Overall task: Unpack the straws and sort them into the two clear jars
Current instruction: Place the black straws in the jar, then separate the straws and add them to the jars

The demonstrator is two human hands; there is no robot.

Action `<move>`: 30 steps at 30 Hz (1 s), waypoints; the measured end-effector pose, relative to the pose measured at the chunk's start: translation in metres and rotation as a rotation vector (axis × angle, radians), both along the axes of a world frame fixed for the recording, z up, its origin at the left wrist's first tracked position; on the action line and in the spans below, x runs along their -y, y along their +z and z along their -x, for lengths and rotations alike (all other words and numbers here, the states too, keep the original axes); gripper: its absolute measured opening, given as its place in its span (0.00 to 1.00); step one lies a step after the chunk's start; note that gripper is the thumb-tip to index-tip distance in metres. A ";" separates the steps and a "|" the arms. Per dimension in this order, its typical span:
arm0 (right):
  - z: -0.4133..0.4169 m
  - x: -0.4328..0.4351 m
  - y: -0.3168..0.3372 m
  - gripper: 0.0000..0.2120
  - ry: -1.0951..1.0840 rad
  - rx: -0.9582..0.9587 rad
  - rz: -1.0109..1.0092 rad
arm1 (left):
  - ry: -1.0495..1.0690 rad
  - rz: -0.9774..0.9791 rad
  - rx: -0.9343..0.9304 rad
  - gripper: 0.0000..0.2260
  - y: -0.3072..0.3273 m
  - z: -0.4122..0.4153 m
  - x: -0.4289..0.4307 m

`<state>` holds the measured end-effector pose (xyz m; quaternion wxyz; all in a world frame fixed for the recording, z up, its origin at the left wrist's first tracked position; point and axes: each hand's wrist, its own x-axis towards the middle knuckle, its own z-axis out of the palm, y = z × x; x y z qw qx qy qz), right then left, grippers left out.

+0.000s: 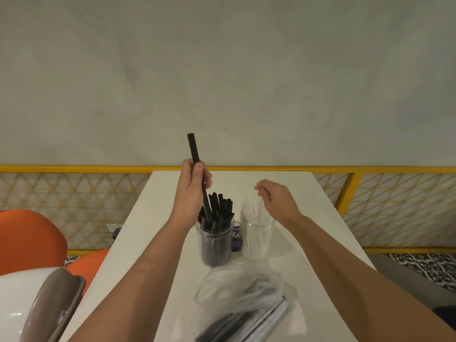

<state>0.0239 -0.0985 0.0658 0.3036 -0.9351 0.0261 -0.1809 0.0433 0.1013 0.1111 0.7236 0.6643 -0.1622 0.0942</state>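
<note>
Left hand (195, 186) grips black straw (193, 149), tip hidden in jar (215, 234); right hand (276, 198) loose, empty; bag (237, 287) contents blurred.

The left jar (215, 243) is standing just beside the right jar (255, 240) on the table (333, 218), the bag (241, 292) lying before them.

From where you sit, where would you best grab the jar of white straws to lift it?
Probably wrap the right hand round the clear wall of the jar of white straws, from the right: straws fill its open top, and the jar of black straws stands close on its left.
</note>
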 end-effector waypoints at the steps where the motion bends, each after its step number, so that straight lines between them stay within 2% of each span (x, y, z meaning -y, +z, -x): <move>1: 0.001 -0.001 -0.004 0.13 0.003 -0.035 0.038 | 0.001 0.039 0.015 0.09 0.002 -0.003 -0.001; 4: 0.004 -0.003 -0.012 0.13 0.009 -0.102 0.093 | 0.012 0.058 0.034 0.09 0.003 -0.008 -0.003; 7: 0.007 -0.005 -0.014 0.13 -0.005 -0.127 0.134 | 0.040 -0.036 0.018 0.08 -0.009 -0.008 0.000; 10: 0.010 -0.007 -0.010 0.13 -0.024 -0.131 0.181 | 0.096 -0.200 -0.038 0.05 -0.032 -0.006 0.002; 14: 0.012 -0.009 -0.006 0.12 -0.049 -0.103 0.198 | 0.234 -0.491 -0.057 0.08 -0.065 -0.013 -0.002; 17: 0.015 -0.012 -0.006 0.12 -0.059 -0.037 0.215 | 0.254 -0.696 -0.207 0.13 -0.077 -0.016 -0.004; 20: 0.018 -0.019 -0.004 0.11 -0.050 0.066 0.187 | 0.164 -0.641 -0.216 0.24 -0.076 -0.010 -0.004; 23: 0.021 -0.024 -0.005 0.09 0.022 0.274 0.155 | 0.176 -0.533 -0.058 0.30 -0.072 0.000 -0.002; 25: 0.025 -0.029 -0.004 0.08 0.109 0.288 0.097 | 0.236 -0.469 0.119 0.25 -0.069 0.015 0.002; 27: 0.030 -0.036 -0.003 0.08 0.192 0.173 0.008 | 0.267 -0.454 0.270 0.17 -0.071 0.032 0.006; 29: 0.037 -0.039 -0.008 0.08 0.257 -0.022 -0.048 | 0.159 -0.492 0.304 0.10 -0.083 0.045 0.011; 30: 0.040 -0.040 -0.013 0.08 0.286 -0.115 -0.040 | 0.069 -0.540 0.260 0.07 -0.093 0.049 0.013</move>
